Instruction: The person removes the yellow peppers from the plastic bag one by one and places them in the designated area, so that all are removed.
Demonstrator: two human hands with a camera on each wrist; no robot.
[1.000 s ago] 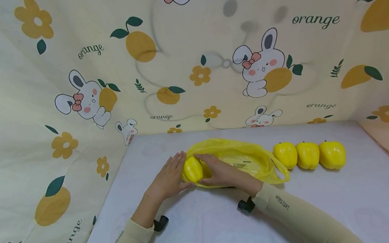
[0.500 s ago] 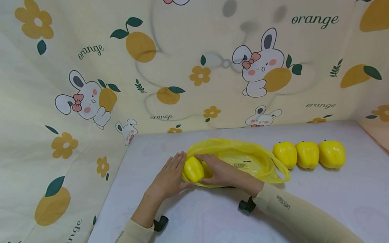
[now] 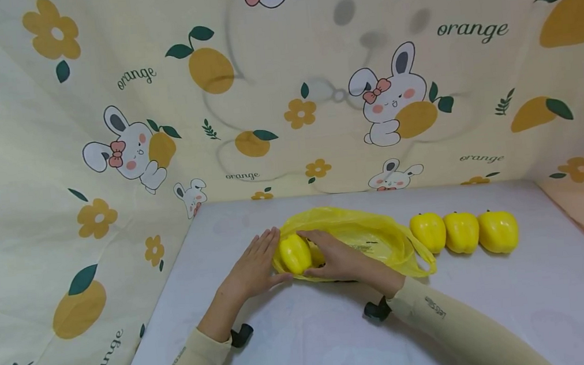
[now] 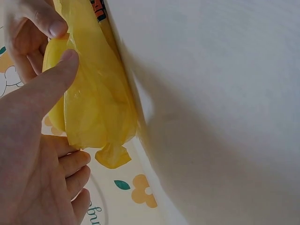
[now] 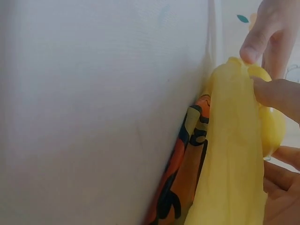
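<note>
At the left end of a thin yellow plastic bag [image 3: 344, 215], a glossy yellow bell pepper [image 3: 295, 254] lies in the bag's mouth between both hands. My right hand [image 3: 343, 259] grips the pepper from its right side, thumb on the near side and fingers on the far side. My left hand [image 3: 252, 272] cups the left end of the bag. In the left wrist view, its thumb presses the bag's near wall, with the fingers bent round the end. Another rounded yellow surface shows partly beside the pepper, under the right hand; I cannot tell what it is.
Three more yellow bell peppers, the nearest pepper [image 3: 428, 233] among them, stand in a row right of the bag. A bag handle [image 3: 424, 258] lies toward them. The white table [image 3: 305, 338] is backed by a printed curtain [image 3: 264, 104].
The pepper and my right hand have shifted slightly to the right. My left hand stays at the bag's left end, and the row of peppers has not moved.
</note>
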